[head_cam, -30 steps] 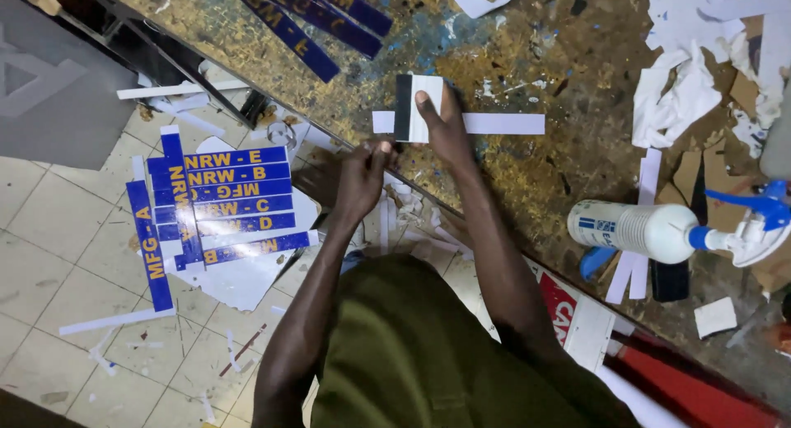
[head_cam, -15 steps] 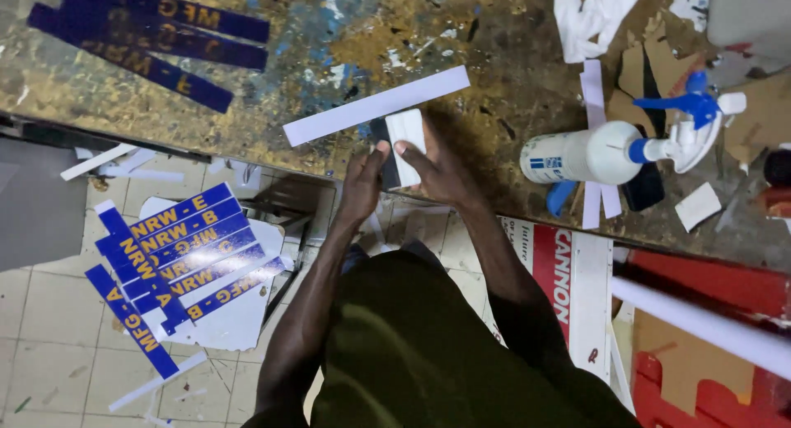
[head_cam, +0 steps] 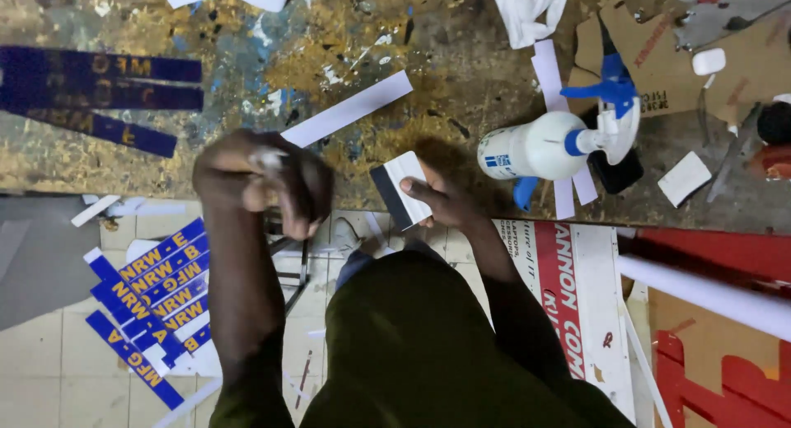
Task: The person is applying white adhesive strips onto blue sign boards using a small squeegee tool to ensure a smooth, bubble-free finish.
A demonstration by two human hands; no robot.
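My right hand (head_cam: 445, 201) grips a white squeegee (head_cam: 399, 189) with a dark edge, flat on the worn, paint-stained workbench (head_cam: 247, 41) near its front edge. Raised off the bench and blurred, my left hand (head_cam: 264, 181) has its fingers curled, and a small pale scrap (head_cam: 268, 158) shows between them. A long white strip (head_cam: 346, 108) lies slantwise on the bench just beyond both hands, touched by neither.
A white spray bottle with a blue trigger (head_cam: 548, 144) lies right of the squeegee on white strips. Dark blue lettered strips (head_cam: 99, 86) lie at the bench's left. More blue labels (head_cam: 152, 296) litter the tiled floor; red-and-white signboards (head_cam: 577, 296) lean at the right.
My left hand has left the bench edge beside the squeegee and lifted toward the camera. The view has shifted, and my right hand still holds the squeegee.
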